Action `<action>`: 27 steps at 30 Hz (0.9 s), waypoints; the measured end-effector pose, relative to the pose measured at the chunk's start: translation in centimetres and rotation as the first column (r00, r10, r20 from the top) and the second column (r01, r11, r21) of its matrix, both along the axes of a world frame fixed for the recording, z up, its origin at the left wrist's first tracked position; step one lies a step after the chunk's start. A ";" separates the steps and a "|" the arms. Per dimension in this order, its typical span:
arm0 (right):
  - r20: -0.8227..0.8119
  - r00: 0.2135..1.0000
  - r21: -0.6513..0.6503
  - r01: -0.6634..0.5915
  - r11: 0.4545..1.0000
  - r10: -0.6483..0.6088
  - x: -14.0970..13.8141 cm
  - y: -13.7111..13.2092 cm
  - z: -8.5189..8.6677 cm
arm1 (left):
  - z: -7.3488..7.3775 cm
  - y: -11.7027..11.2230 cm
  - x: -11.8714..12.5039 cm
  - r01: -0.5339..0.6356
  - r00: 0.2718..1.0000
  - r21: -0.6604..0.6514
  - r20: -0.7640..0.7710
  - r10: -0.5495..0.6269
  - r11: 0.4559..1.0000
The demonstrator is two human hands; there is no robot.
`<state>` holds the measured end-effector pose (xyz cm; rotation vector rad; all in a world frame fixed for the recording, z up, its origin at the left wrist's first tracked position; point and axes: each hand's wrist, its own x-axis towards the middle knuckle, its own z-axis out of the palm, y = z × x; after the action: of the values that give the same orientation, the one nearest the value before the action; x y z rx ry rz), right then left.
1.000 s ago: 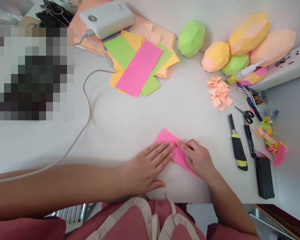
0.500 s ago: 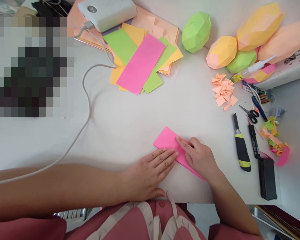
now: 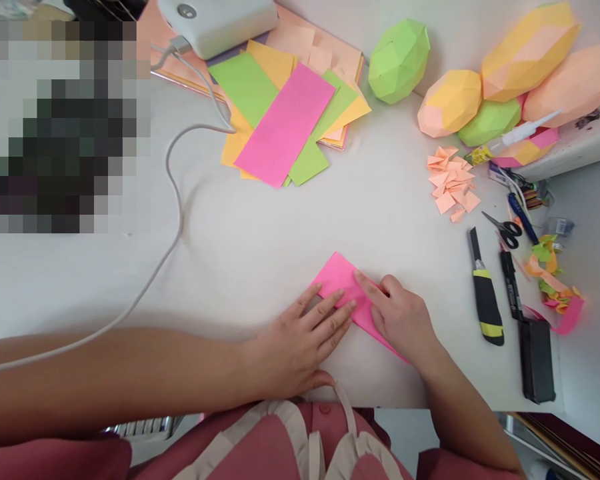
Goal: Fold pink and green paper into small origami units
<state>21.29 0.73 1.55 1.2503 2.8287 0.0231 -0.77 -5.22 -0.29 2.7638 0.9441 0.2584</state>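
Observation:
A pink sheet of paper (image 3: 336, 270), seemingly folded in a long strip, lies slantwise on the table near its front edge. My left hand (image 3: 307, 340) rests palm down at its lower left, fingers spread and their tips on the paper. From the right, my right hand (image 3: 403, 317) presses on the paper's right edge. Its index finger is stretched out along that edge, while the other fingers are bent and partly hidden. Part of the strip's lower end is covered by my right hand.
Behind lie stacked colored papers (image 3: 285, 127) beside a white power bank (image 3: 220, 27) with a cable (image 3: 177, 200). Faceted paper shapes (image 3: 400, 61) stand at the back right. Rightward are peach paper pieces (image 3: 450, 180), scissors (image 3: 507, 232), an exposed-blade cutter (image 3: 486, 293), and a marker (image 3: 510, 283).
My left fingers have spread wider and shifted slightly left on the pink paper. My right hand stays almost where it was. The whole view has shifted slightly.

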 end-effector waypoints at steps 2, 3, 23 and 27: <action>-0.002 1.000 -0.010 -0.002 1.000 0.002 -0.1 0.1 0.1 | 0.0 0.0 0.0 -0.014 1.000 0.004 -0.006 0.014 1.000; -0.002 1.000 -0.012 -0.002 1.000 0.002 -0.1 0.1 0.1 | 0.0 0.0 0.0 -0.020 1.000 0.006 -0.008 0.021 1.000; -0.012 1.000 0.033 -0.018 0.999 0.019 -0.2 0.4 0.0 | 0.0 0.2 -0.1 -0.035 0.999 -0.028 0.009 0.035 0.999; 0.020 1.000 0.000 -0.008 1.000 0.008 -0.2 0.4 0.0 | 0.1 0.2 0.0 -0.034 0.999 -0.031 0.006 0.034 0.999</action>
<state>21.08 1.12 1.58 1.2321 2.8163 0.0358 -0.81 -4.98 -0.21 2.7189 0.9860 0.2562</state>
